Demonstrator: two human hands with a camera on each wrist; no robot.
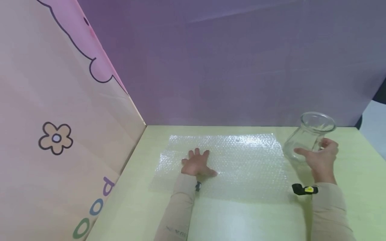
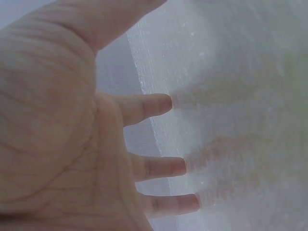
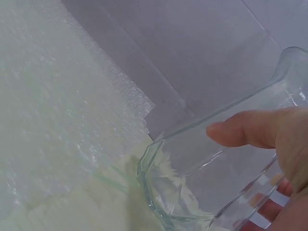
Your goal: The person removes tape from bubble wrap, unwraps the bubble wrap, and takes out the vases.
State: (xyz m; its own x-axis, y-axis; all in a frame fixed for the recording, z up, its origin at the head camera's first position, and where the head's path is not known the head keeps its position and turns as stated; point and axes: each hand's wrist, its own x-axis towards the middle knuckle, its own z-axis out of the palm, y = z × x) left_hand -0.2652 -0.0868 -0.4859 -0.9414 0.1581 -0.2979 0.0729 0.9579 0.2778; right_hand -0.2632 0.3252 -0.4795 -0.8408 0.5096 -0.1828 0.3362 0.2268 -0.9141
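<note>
A clear sheet of bubble wrap [image 1: 247, 167] lies spread out on the pale table. My left hand [image 1: 196, 164] is over its left part, fingers spread and straight; in the left wrist view the fingertips [image 2: 185, 204] meet the sheet. A clear glass vase [image 1: 301, 137] with a flared rim is at the table's right side, just beyond the sheet's right edge. My right hand [image 1: 322, 157] grips the vase from the right, thumb on the near side and fingers around the back. The vase leans slightly, and its faceted base [image 3: 154, 192] shows in the right wrist view.
A purple backdrop [image 1: 235, 67] rises along the table's back edge. To the left stands a printed panel [image 1: 75, 110] with a flower and coloured letters. Bare tabletop [image 1: 241, 217] shows in front of the sheet. A white surface [image 1: 375, 127] lies beyond the right edge.
</note>
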